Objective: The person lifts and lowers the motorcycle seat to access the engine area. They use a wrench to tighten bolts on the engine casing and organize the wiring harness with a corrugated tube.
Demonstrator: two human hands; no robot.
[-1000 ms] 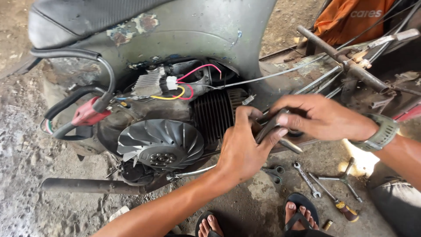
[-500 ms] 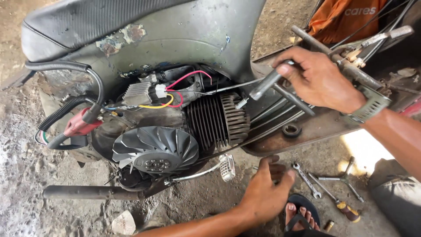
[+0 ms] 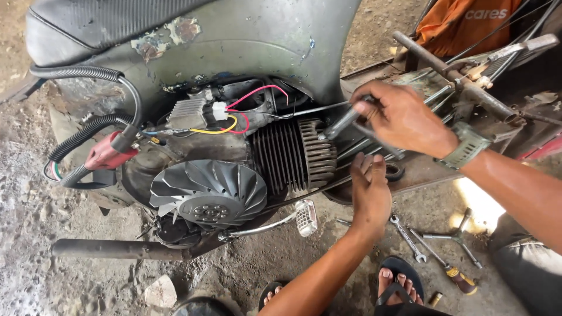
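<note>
— While the right hand curls shut around that long grey metal socket wrench, see how the shaft slants down-left, tip touching the black ribbed engine cylinder?

— Yes, and the left hand sits just below it, fingers loosely extended, gripping nothing, resting by the scooter's dull metal floorboard.

— So the right is nearer the tool.

— Clearly. Beside the finned cylinder there's a grey bladed cooling fan; slim steel spanners lie on the gritty ground.

Roadside repair workshop: my stripped scooter engine on bare dirt floor, wrenches scattered beside it.
</note>
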